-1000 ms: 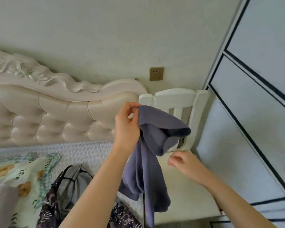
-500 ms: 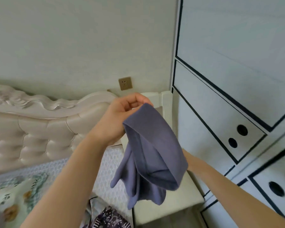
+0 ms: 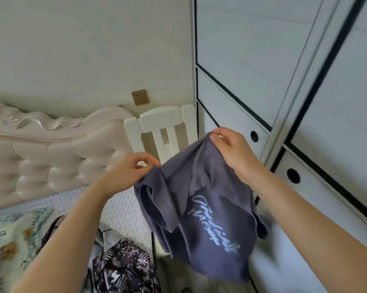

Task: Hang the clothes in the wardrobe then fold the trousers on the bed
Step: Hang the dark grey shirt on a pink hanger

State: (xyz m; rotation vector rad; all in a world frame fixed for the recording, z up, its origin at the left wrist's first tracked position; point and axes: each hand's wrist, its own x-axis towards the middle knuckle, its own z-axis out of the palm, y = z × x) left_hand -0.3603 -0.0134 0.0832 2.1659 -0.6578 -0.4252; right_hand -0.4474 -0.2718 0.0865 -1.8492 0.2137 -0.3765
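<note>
Both hands hold purple shirt (image 3: 201, 206) up in front of chair (image 3: 163, 123). Left hand (image 3: 129, 176) pinches one top edge, right hand (image 3: 231, 151) grips other, higher. Pale lettering on shirt front. Wardrobe (image 3: 284, 81) at right, doors closed. Bed (image 3: 119, 208) below left with patterned clothes (image 3: 123, 269); tufted headboard (image 3: 51, 157) behind.
</note>
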